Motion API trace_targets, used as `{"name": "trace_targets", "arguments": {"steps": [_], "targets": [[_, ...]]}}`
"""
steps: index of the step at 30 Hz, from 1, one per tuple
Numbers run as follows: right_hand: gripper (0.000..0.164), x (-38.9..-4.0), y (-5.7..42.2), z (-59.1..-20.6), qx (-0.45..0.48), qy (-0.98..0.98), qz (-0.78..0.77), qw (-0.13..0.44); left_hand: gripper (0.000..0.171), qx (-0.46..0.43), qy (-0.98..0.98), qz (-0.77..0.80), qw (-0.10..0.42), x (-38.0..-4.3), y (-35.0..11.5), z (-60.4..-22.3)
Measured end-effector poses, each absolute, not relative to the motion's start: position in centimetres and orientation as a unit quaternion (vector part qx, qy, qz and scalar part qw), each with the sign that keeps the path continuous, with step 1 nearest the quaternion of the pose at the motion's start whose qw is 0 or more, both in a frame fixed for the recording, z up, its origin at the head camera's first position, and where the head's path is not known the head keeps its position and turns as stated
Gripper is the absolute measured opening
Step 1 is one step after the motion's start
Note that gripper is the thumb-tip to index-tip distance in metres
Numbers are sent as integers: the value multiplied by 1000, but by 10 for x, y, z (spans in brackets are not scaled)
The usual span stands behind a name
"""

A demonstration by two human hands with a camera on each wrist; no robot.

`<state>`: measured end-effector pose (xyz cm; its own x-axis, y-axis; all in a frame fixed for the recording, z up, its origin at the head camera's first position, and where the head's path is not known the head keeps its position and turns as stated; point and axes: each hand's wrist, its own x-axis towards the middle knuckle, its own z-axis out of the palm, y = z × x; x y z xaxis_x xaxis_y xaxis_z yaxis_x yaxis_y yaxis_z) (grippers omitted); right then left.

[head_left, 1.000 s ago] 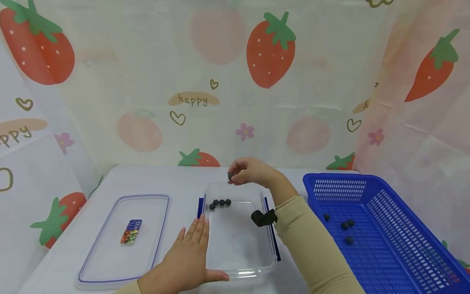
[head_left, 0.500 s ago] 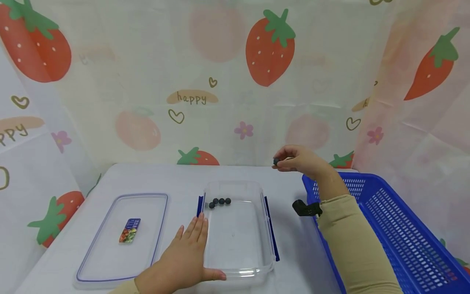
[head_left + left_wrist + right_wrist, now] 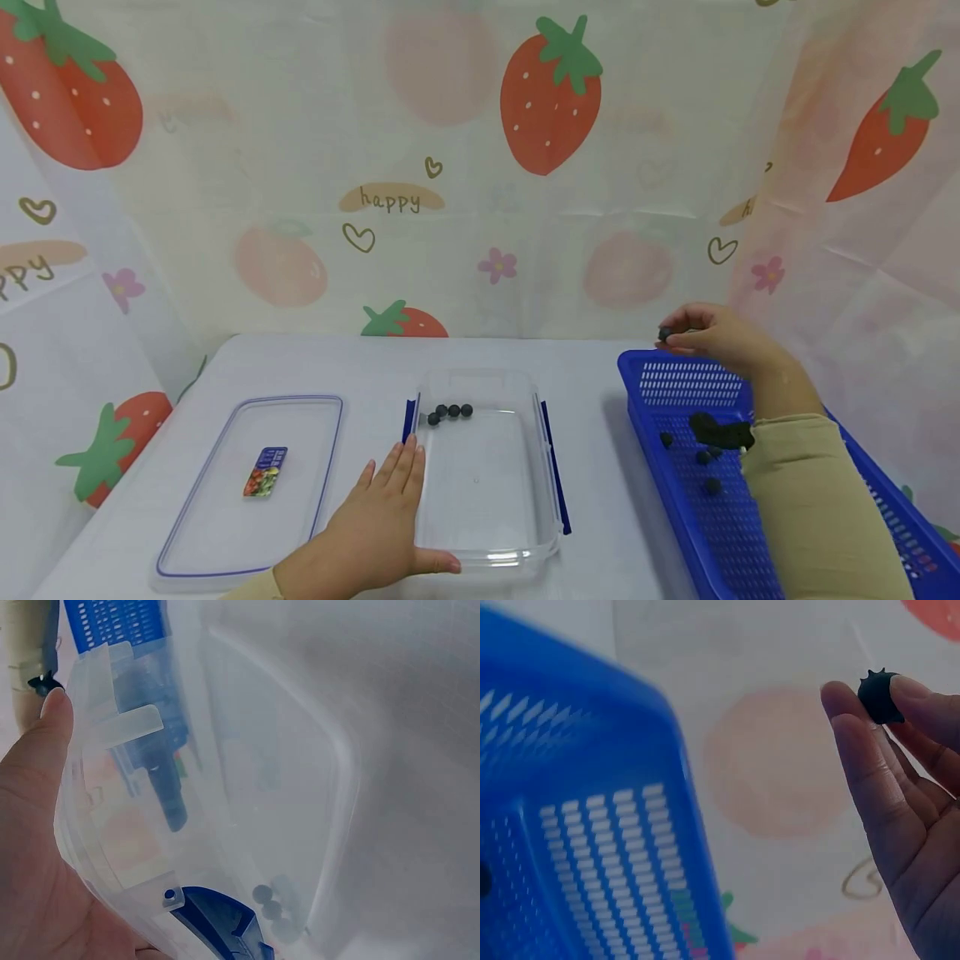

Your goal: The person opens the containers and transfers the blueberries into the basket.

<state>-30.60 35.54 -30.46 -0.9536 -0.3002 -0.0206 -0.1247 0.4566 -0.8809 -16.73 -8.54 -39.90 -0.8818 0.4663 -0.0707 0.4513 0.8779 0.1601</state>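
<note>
In the head view my right hand [image 3: 738, 343] is raised over the far end of the blue basket [image 3: 647, 421]. A dark blueberry [image 3: 877, 701] is pinched between its thumb and fingers; the right wrist view shows the berry's crown. My left hand [image 3: 378, 517] lies along the left side of the clear plastic box [image 3: 517, 553], fingers straight, thumb at the near rim. Several blueberries [image 3: 453, 411] sit in a short line at the box's far left. More blueberries [image 3: 712, 486] are in the basket, partly hidden by my right arm.
A clear lid [image 3: 311, 521] with a blue seal lies left of the box, bearing a small printed label [image 3: 265, 472]. Blue side clips [image 3: 557, 479] hang out from the box. A strawberry-patterned cloth [image 3: 495, 200] stands behind the white table [image 3: 592, 467].
Holding the blueberry, my right hand has moved right, from above the box's far edge to over the basket. My left hand and the berries in the box have stayed in place.
</note>
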Motion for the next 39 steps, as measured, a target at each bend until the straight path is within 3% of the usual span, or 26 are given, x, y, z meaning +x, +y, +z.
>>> {"name": "trace_targets", "arguments": {"steps": [8, 25, 39], "targets": [[33, -298, 397, -328, -92, 845, -518, 95, 126, 235, 967, 74, 61, -167, -85, -398], [16, -287, 436, -374, -18, 846, -497, 192, 125, 230, 967, 84, 68, -166, -85, -397], [31, -284, 449, -384, 19, 854, -485, 189, 126, 228, 968, 83, 65, -166, -85, -397]]}}
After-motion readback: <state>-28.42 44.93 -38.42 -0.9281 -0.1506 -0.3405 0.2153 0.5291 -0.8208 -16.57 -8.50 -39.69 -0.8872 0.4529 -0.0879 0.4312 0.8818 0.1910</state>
